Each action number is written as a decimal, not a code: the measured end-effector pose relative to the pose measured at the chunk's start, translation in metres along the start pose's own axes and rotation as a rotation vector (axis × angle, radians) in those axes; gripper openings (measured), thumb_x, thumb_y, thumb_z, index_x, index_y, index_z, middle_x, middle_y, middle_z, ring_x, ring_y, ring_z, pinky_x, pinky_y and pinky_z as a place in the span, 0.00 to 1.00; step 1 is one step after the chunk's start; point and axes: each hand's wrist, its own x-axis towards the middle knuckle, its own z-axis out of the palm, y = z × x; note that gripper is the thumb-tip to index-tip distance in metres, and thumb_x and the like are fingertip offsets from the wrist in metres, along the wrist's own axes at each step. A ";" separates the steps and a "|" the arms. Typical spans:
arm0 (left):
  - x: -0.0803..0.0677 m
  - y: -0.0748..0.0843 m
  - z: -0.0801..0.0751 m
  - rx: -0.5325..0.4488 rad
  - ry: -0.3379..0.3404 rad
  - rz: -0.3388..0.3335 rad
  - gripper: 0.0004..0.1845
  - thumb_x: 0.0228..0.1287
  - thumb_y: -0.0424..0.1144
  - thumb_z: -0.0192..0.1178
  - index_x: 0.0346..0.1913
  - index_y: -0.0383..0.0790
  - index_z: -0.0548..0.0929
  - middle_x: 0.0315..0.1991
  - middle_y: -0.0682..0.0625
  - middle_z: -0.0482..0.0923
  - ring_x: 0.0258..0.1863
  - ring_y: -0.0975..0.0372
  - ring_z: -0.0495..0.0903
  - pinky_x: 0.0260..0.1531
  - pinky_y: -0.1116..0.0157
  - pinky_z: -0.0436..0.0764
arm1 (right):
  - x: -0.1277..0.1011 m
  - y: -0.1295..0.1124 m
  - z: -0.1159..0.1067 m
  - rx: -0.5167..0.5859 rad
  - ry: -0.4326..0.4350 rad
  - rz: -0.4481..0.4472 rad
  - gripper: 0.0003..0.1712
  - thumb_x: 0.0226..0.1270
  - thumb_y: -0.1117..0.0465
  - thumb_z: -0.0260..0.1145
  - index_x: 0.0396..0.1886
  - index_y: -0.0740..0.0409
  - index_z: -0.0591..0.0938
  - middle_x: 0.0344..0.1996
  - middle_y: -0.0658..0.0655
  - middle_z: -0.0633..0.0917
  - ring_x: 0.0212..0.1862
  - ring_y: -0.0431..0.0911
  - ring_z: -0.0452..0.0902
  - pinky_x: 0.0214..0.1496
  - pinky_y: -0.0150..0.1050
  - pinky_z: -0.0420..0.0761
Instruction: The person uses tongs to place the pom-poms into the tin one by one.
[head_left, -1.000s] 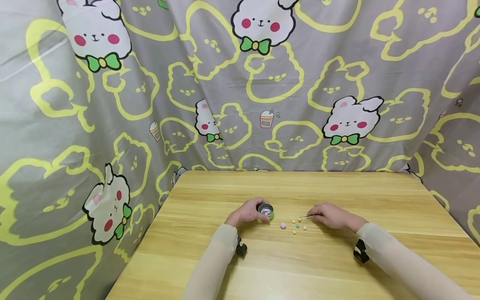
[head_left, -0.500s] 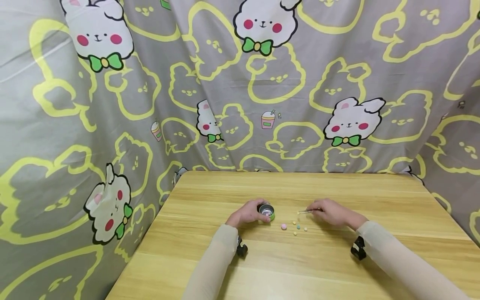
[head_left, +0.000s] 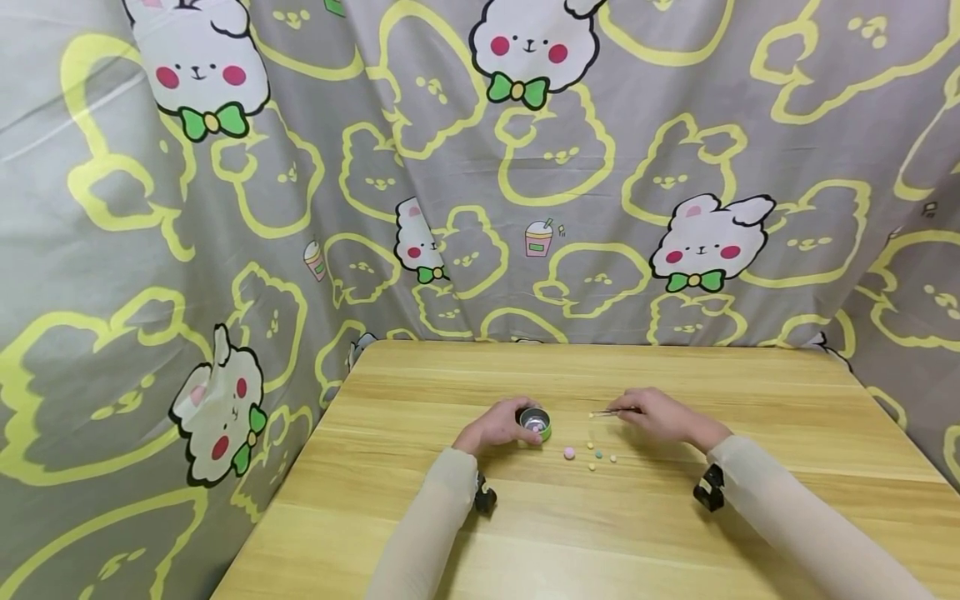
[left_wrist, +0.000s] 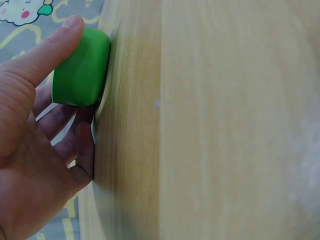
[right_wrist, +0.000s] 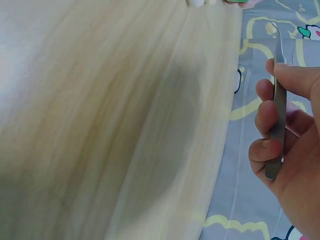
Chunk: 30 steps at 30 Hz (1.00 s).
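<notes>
The left hand (head_left: 495, 427) grips the small green tin (head_left: 534, 423) on the desk (head_left: 675, 533); the right hand (head_left: 660, 417) pinches tweezers (head_left: 611, 412) closed on a tiny bead, I judge. Carrying it well means keeping steady pressure and the tin still, loose beads (head_left: 592, 457) lying between the hands

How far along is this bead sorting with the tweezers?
At least one bead seems to lie inside the small green tin, which the left hand grips. The right hand holds tweezers with a tiny pale bead at the tip, raised between the pile and the tin. A pink bead and a few small beads remain on the table.
</notes>
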 end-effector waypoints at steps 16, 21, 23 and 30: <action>0.001 0.000 -0.001 -0.004 0.001 -0.003 0.27 0.51 0.41 0.73 0.54 0.44 0.77 0.43 0.56 0.77 0.43 0.64 0.75 0.45 0.67 0.72 | 0.017 -0.010 -0.009 0.012 -0.011 0.007 0.12 0.70 0.64 0.58 0.49 0.58 0.83 0.35 0.54 0.82 0.29 0.37 0.69 0.32 0.36 0.70; 0.002 -0.002 -0.001 0.008 0.005 0.001 0.27 0.50 0.42 0.73 0.54 0.44 0.77 0.43 0.57 0.77 0.43 0.65 0.75 0.46 0.67 0.72 | 0.022 -0.014 -0.007 0.018 -0.041 0.019 0.13 0.70 0.64 0.58 0.50 0.57 0.83 0.35 0.54 0.81 0.29 0.37 0.68 0.32 0.36 0.70; 0.002 -0.002 0.000 0.003 0.006 -0.003 0.27 0.50 0.42 0.73 0.54 0.44 0.77 0.43 0.57 0.77 0.43 0.65 0.75 0.46 0.67 0.72 | 0.025 -0.017 -0.006 0.013 -0.044 0.016 0.13 0.70 0.64 0.58 0.50 0.56 0.83 0.35 0.55 0.82 0.29 0.37 0.69 0.33 0.36 0.70; 0.001 -0.001 0.000 -0.003 0.000 0.000 0.27 0.50 0.40 0.73 0.54 0.43 0.77 0.43 0.56 0.77 0.43 0.65 0.75 0.45 0.67 0.73 | 0.033 -0.024 -0.004 -0.008 -0.051 -0.034 0.12 0.70 0.64 0.58 0.48 0.57 0.83 0.36 0.55 0.82 0.30 0.37 0.70 0.33 0.36 0.71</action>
